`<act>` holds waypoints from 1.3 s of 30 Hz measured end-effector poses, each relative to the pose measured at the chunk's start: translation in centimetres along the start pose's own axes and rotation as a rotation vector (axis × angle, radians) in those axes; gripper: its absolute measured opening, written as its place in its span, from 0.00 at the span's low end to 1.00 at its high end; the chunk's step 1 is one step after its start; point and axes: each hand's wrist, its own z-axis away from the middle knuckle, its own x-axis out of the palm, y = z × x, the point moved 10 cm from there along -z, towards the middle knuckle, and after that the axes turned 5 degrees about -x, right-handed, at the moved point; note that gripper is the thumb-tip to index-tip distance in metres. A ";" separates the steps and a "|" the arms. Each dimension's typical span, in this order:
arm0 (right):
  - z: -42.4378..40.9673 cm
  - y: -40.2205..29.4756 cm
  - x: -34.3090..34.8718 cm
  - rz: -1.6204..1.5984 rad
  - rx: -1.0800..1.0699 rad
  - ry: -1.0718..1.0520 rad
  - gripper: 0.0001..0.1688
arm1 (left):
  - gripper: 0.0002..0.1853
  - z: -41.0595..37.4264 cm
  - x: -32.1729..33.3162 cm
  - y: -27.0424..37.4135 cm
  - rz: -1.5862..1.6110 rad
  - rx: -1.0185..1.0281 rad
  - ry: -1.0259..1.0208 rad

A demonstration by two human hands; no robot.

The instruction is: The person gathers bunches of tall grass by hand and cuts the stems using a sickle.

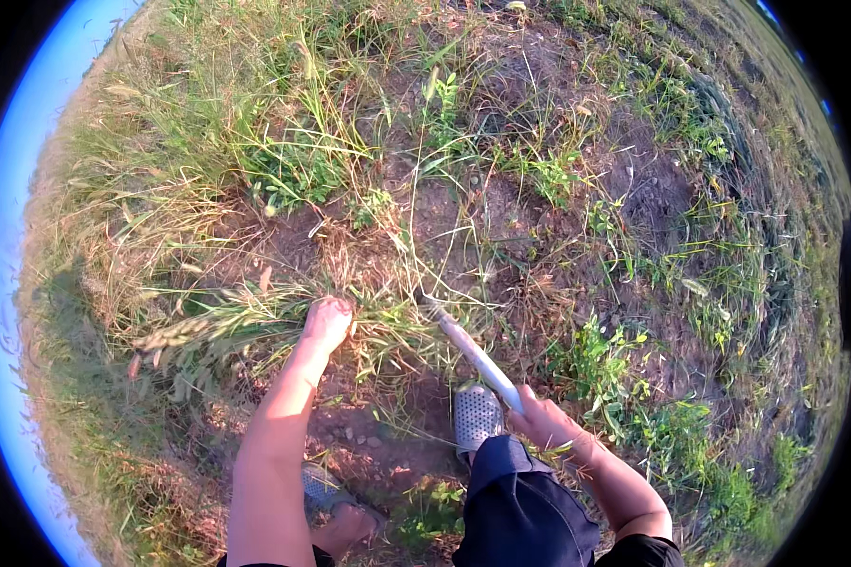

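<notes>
My left hand (330, 322) is closed around a bundle of cut grass (241, 315), its seed heads trailing to the left and its stalk ends spreading to the right. In my right hand (547, 422) is the pale, straight handle (479, 358) of a long-handled tool, probably a sickle. The handle slants up and left to a dark fitting (425, 298) beside the stalk ends. Grass hides the blade, so its shape cannot be told.
A perforated clog (478, 414) on one foot stands just left of my right hand. The other clog (320, 485) is further back, by my left forearm. Tall grass (291, 92) grows ahead on the left. Leafy weeds (599, 368) and bare soil (652, 191) lie to the right.
</notes>
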 end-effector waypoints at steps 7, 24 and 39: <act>3.4 0.7 -6.9 -0.471 0.274 0.235 0.32 | 0.05 11.9 2.0 -6.1 0.067 -0.155 0.213; -21.2 -12.4 -4.7 0.010 -0.359 0.041 0.23 | 0.19 -8.2 -13.2 -6.3 0.381 -0.121 0.250; -7.6 -2.6 -2.8 -0.117 0.054 0.012 0.24 | 0.08 -0.5 -6.8 -3.7 -0.029 -0.149 0.179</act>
